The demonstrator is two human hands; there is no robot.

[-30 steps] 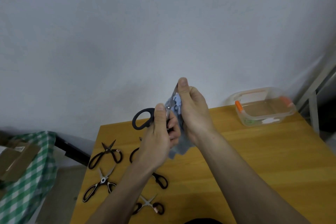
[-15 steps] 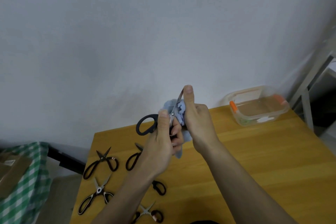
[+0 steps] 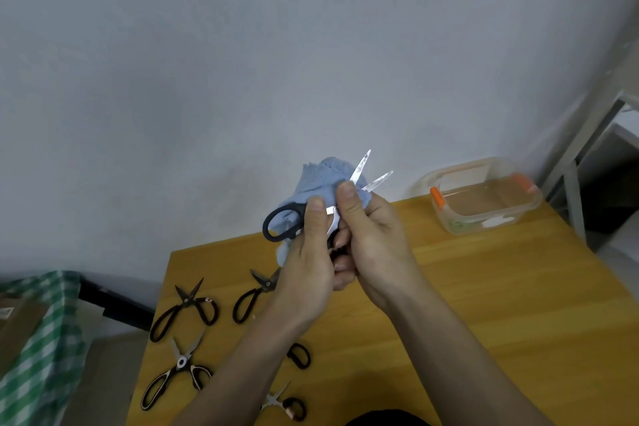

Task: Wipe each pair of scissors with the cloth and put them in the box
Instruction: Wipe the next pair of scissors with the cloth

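Between the raised hands and the clear plastic box (image 3: 484, 197) at the far right corner of the table (image 3: 501, 304), the wood lies bare, an open lane for a hand to cross. The box stands without a lid, its mouth open from above; its orange clips (image 3: 436, 196) sit at the short ends. The left side is crowded: several pairs of scissors (image 3: 185, 306) lie spread near the left edge, partly beneath the left forearm (image 3: 242, 356). The wall (image 3: 311, 62) closes the far side.
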